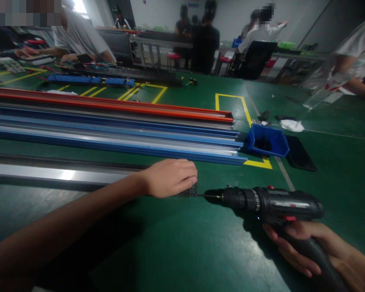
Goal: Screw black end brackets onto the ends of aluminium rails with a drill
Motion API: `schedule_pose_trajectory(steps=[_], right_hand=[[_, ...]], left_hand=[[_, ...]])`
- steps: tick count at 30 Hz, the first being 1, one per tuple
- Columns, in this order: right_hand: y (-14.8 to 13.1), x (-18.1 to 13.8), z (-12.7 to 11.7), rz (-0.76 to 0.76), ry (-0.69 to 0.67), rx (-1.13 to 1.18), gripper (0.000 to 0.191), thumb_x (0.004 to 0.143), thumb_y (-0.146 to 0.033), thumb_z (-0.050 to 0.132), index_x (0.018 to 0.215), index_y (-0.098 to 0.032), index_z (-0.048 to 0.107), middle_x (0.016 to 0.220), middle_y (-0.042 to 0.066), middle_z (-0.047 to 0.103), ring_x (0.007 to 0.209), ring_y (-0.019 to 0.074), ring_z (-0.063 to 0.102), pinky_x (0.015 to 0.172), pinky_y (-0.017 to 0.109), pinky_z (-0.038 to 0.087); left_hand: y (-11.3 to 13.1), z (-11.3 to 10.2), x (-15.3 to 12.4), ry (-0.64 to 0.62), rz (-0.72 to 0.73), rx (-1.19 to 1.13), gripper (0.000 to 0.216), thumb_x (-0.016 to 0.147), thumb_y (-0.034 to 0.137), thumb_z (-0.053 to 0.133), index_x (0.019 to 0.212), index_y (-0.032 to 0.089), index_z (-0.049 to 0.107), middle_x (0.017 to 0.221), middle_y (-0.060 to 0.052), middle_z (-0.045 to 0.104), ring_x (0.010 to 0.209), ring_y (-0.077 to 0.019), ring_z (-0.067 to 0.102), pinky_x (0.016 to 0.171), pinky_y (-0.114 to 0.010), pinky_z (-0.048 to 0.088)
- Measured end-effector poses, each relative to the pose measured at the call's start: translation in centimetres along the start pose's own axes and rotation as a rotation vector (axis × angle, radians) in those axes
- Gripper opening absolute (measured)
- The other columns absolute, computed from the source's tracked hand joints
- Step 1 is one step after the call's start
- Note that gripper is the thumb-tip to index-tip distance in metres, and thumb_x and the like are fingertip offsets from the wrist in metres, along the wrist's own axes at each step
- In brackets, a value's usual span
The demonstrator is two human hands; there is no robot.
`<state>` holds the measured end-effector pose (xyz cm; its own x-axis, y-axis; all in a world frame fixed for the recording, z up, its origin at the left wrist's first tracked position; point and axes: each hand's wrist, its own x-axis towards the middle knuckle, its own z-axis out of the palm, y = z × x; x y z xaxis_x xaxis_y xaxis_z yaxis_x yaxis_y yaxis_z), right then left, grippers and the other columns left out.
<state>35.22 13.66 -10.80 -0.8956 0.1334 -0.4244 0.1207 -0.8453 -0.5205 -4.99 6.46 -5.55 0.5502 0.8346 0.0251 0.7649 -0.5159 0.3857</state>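
Note:
My right hand (310, 247) is wrapped around the grip of a black cordless drill (280, 202) at the lower right. Its long thin bit (211, 196) points left and meets the dark end piece (193, 190) of a long profile. That black and silver metal profile (63, 173) lies flat on the green table and runs off to the left. My left hand (173, 177) is closed over the profile's right end, just left of the bit tip. The palm and fingers hide most of that end.
Behind the profile lie several long blue profiles (115, 144) and an orange profile (109, 103). A blue bin (269, 140) with dark parts stands near their right ends, beside a black flat object (301, 153). People work around the table and farther back.

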Motion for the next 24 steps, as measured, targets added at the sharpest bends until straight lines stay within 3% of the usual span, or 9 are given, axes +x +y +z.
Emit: schedule_pose_trajectory(steps=[24], right_hand=[[-0.1, -0.4, -0.4, 0.016, -0.037, 0.008, 0.031, 0.088, -0.029, 0.065, 0.111, -0.011, 0.075, 0.081, 0.007, 0.069, 0.044, 0.0078, 0.061, 0.049, 0.020, 0.057]], left_hand=[[0.4, -0.2, 0.1, 0.003, -0.004, -0.007, 0.032, 0.108, 0.032, 0.034, 0.098, 0.018, 0.061, 0.098, -0.005, 0.065, 0.091, -0.0192, 0.058, 0.084, -0.032, 0.042]])
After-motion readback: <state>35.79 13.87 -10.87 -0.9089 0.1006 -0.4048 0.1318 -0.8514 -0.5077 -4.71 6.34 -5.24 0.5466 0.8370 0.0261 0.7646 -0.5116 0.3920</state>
